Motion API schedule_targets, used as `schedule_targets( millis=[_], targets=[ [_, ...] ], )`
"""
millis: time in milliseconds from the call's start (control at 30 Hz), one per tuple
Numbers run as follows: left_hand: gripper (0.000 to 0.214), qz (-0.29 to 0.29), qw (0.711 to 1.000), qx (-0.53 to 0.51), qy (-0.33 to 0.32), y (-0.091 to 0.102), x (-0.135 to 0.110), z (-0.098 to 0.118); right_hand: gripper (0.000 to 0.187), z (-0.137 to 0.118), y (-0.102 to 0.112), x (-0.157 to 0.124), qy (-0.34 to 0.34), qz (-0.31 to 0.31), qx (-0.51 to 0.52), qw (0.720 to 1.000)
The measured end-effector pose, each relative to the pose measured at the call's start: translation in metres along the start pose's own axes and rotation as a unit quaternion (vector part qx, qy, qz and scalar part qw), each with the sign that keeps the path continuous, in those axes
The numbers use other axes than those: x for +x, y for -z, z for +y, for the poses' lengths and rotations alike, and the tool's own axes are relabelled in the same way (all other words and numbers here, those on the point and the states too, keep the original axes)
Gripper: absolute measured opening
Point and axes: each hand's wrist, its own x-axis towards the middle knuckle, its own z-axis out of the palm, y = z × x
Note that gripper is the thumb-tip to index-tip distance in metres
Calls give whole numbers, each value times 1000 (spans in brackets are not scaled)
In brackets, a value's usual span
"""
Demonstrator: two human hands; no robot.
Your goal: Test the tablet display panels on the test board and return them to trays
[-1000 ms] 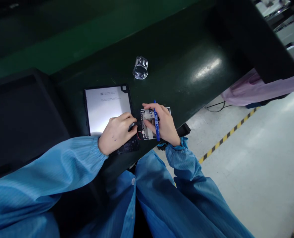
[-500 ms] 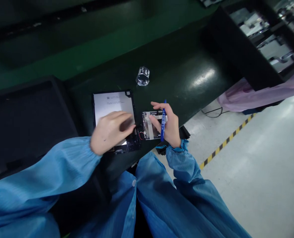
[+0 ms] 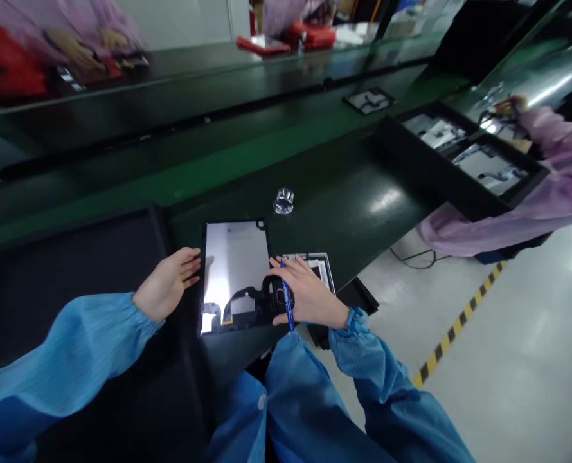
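A tablet-sized panel [image 3: 232, 263] with a silver back and a black frame lies on the dark green bench, with black flex or foam pieces along its lower edge. My left hand [image 3: 168, 283] rests just left of the panel, fingers apart and holding nothing. My right hand [image 3: 309, 299] grips a blue marker pen [image 3: 286, 294] and lies over the panel's lower right corner. Beyond those fingers sits a small framed circuit board [image 3: 314, 265], mostly hidden by the hand. A clear glass jar [image 3: 283, 200] stands farther up the bench.
A black tray [image 3: 464, 157] holding several silver panels stands at the right of the bench. Black matting [image 3: 64, 289] lies to the left. Co-workers in pink sleeves [image 3: 551, 186] work at the right and across a green line. Below the bench edge is a floor with yellow-black tape.
My view has swung upward, showing more of the line. My left hand has left the panel and opened to its left. My right hand, still holding the pen, has moved left from the board onto the panel's corner.
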Motion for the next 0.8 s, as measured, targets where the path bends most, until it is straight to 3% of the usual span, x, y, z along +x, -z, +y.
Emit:
schedule_targets(
  millis=[100, 167, 267, 333, 400, 467, 533, 633, 800],
  targets=[
    [19, -32, 999, -33, -7, -6, -2, 24, 92, 3, 10, -5, -2, -4, 34, 999],
    [23, -73, 994, -67, -36, -14, -17, 40, 91, 3, 24, -9, 0, 12, 92, 996],
    [29, -128, 979, -110, -114, -36, -48, 51, 71, -4, 48, -15, -24, 114, 237, 964],
    [30, -201, 955, -136, -168, -52, -64, 47, 60, -12, 59, -19, -60, 205, 311, 926],
    [26, -315, 918, -159, -180, -64, -71, 37, 58, -19, 63, -21, -96, 256, 340, 900],
    [24, -420, 880, -164, -148, -67, -67, 23, 62, -23, 61, -22, -131, 272, 339, 891],
    [25, -464, 868, -144, -107, -64, -56, 10, 65, -20, 58, -22, -171, 299, 319, 883],
    [24, -423, 897, -107, -75, -49, -36, -8, 60, -9, 49, -20, -222, 341, 332, 851],
    [32, -233, 962, -99, -106, -23, -8, -30, 54, -8, 21, -4, -236, 379, 408, 796]
  ],
)
